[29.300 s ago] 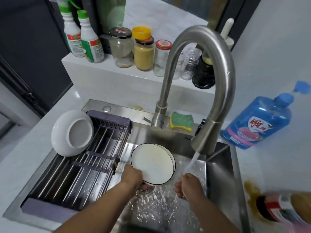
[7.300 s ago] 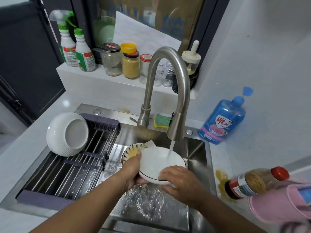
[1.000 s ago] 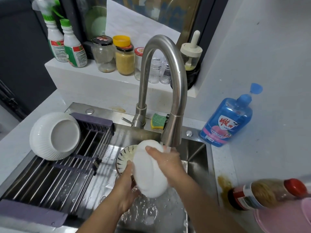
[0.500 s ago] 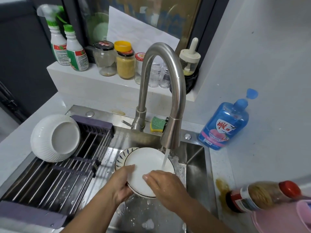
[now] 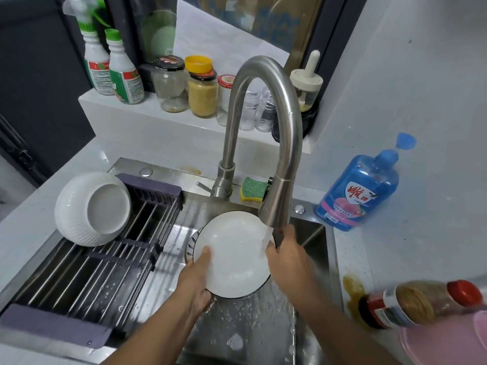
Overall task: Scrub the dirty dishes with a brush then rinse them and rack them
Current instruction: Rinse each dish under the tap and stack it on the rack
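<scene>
Over the sink (image 5: 316, 248), my left hand (image 5: 196, 280) grips the plate (image 5: 234, 256); my right hand (image 5: 288, 259) has left its face, fingers (image 5: 286, 234) now pinching the rim: rinse nearly done.

In sink (image 5: 315, 234): plate (image 5: 234, 256) under faucet (image 5: 287, 133); bowl (image 5: 92, 209) on rack (image 5: 79, 280), L; sponge (image 5: 251, 189) by faucet base; soap btl (image 5: 358, 191) R.

Soft, bright light comes from overhead, leaving only faint shadows. The faucet (image 5: 288, 119) wears a long pale sheen along its arch, and the white plate (image 5: 234, 256) below its spout nearly washes out. Droplets glint on the wet sink (image 5: 232, 320) floor. The window (image 5: 263, 19) behind the faucet is dark. Wide-angle bending bows the desk (image 5: 421, 233) either side; the sauce bottle (image 5: 421, 301) far right of the faucet is smeared soft.
</scene>
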Tool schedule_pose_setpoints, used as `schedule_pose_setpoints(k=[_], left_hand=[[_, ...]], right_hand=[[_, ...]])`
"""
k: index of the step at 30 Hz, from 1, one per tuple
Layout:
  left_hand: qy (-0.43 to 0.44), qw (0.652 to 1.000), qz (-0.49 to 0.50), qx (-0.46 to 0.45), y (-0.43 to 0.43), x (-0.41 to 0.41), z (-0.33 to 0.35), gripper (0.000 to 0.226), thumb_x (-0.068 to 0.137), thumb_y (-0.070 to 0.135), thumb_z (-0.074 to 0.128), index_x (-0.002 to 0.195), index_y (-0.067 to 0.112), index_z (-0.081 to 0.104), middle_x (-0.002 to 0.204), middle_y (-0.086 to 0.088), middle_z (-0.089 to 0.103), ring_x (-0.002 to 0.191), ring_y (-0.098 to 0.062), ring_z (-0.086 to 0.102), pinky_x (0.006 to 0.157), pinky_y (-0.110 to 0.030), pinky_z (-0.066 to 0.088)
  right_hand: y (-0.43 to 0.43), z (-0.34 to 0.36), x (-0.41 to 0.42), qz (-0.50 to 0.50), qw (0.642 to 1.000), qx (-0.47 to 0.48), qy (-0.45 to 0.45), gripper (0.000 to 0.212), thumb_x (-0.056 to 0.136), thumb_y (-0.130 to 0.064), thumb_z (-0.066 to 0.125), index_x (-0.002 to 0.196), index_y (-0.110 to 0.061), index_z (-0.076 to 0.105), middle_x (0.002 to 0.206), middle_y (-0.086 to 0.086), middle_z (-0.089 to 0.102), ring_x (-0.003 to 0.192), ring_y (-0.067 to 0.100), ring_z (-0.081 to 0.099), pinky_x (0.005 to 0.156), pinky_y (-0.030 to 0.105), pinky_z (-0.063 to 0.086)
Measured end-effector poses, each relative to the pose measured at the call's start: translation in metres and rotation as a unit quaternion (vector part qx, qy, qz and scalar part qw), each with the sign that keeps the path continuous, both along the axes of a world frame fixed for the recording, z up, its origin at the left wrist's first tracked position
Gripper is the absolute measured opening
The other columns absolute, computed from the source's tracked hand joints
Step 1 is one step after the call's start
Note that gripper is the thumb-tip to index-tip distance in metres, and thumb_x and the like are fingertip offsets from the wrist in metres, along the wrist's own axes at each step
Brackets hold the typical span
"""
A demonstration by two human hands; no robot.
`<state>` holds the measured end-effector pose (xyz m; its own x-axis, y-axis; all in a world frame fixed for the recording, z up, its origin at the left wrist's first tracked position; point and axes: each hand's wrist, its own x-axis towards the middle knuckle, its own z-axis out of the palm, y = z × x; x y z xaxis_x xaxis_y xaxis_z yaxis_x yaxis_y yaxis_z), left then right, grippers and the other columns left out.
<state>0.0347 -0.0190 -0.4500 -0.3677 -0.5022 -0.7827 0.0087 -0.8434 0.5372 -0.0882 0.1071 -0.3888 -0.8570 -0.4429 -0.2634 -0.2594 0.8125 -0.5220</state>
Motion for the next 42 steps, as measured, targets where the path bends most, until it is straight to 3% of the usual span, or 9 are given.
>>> schedule_pose_setpoints(k=[5,10,17,22,25,29,34,38,42], left_hand=[[0.013,1.0,-0.006,0.015,0.005,-0.003,0.002,0.034,0.097,0.008,0.066,0.129,-0.003,0.061,0.119,-0.021,0.071,0.095,-0.035,0.071,0.066,-0.044,0.063],[0.038,0.997,-0.062,-0.02,0.045,0.0,0.022,0.037,0.086,-0.024,0.058,0.115,-0.001,0.063,0.088,-0.015,0.078,0.077,-0.032,0.075,0.051,-0.033,0.059],[0.031,0.986,-0.125,-0.105,0.017,0.008,0.02,0.056,0.073,-0.027,0.054,0.118,0.005,0.063,0.102,-0.016,0.077,0.1,-0.039,0.072,0.085,-0.055,0.061],[0.024,0.97,-0.217,-0.105,-0.02,0.01,0.022,0.055,0.082,-0.029,0.048,0.125,0.004,0.057,0.115,-0.018,0.071,0.098,-0.038,0.071,0.084,-0.059,0.06],[0.018,0.974,-0.178,-0.139,0.004,0.005,0.022,0.057,0.074,-0.026,0.053,0.122,0.004,0.063,0.109,-0.017,0.074,0.097,-0.037,0.072,0.079,-0.049,0.062],[0.056,0.987,-0.098,-0.116,0.053,0.0,0.028,0.044,0.054,-0.009,0.061,0.097,-0.007,0.071,0.069,-0.02,0.067,0.05,-0.024,0.058,0.045,-0.026,0.045],[0.014,0.981,-0.149,-0.121,0.015,0.006,0.029,0.047,0.077,-0.026,0.05,0.113,0.002,0.062,0.094,-0.017,0.075,0.081,-0.031,0.071,0.062,-0.042,0.062],[-0.041,0.942,-0.312,-0.121,-0.034,0.014,0.046,0.047,0.083,-0.023,0.051,0.121,0.004,0.054,0.112,-0.019,0.069,0.092,-0.035,0.07,0.089,-0.062,0.057],[-0.049,0.9,-0.422,-0.095,-0.055,0.017,0.06,0.038,0.085,-0.019,0.052,0.115,0.001,0.06,0.102,-0.019,0.076,0.089,-0.036,0.072,0.075,-0.051,0.061]], right_hand=[[0.004,-0.014,-0.002,-0.005,0.998,-0.017,-0.063,0.032,0.109,-0.031,0.035,0.12,-0.008,0.052,0.107,0.014,0.064,0.093,0.029,0.057,0.079,0.033,0.042],[-0.005,-0.049,0.028,-0.194,0.955,-0.163,-0.152,0.025,0.105,-0.024,0.045,0.12,-0.009,0.058,0.111,0.009,0.068,0.099,0.03,0.063,0.081,0.034,0.048],[-0.012,-0.059,0.038,-0.208,0.922,-0.217,-0.243,0.025,0.101,-0.027,0.055,0.093,-0.005,0.063,0.061,0.008,0.059,0.043,0.018,0.05,0.043,0.027,0.038],[-0.017,-0.053,0.012,-0.128,0.967,-0.161,-0.151,0.037,0.091,-0.044,0.033,0.08,-0.014,0.051,0.075,0.006,0.055,0.068,0.023,0.052,0.075,0.043,0.052],[-0.025,-0.058,0.025,-0.25,0.921,-0.223,-0.197,0.031,0.104,-0.035,0.043,0.089,-0.014,0.059,0.078,0.011,0.062,0.059,0.023,0.054,0.057,0.034,0.045],[-0.035,-0.07,0.065,-0.309,0.846,-0.296,-0.317,0.031,0.102,-0.029,0.05,0.095,-0.006,0.071,0.069,0.01,0.071,0.052,0.026,0.065,0.044,0.033,0.051],[-0.027,-0.077,0.034,-0.202,0.936,-0.196,-0.213,0.027,0.104,-0.023,0.053,0.084,-0.008,0.064,0.073,0.011,0.067,0.072,0.034,0.069,0.052,0.032,0.049],[-0.017,-0.063,-0.017,-0.048,0.986,-0.094,-0.13,0.029,0.107,-0.02,0.039,0.11,-0.002,0.062,0.097,0.014,0.061,0.092,0.031,0.059,0.082,0.038,0.05],[-0.012,-0.036,-0.034,0.022,0.99,-0.048,-0.132,0.031,0.108,-0.037,0.041,0.116,-0.015,0.062,0.1,0.005,0.063,0.088,0.02,0.057,0.069,0.028,0.042]])
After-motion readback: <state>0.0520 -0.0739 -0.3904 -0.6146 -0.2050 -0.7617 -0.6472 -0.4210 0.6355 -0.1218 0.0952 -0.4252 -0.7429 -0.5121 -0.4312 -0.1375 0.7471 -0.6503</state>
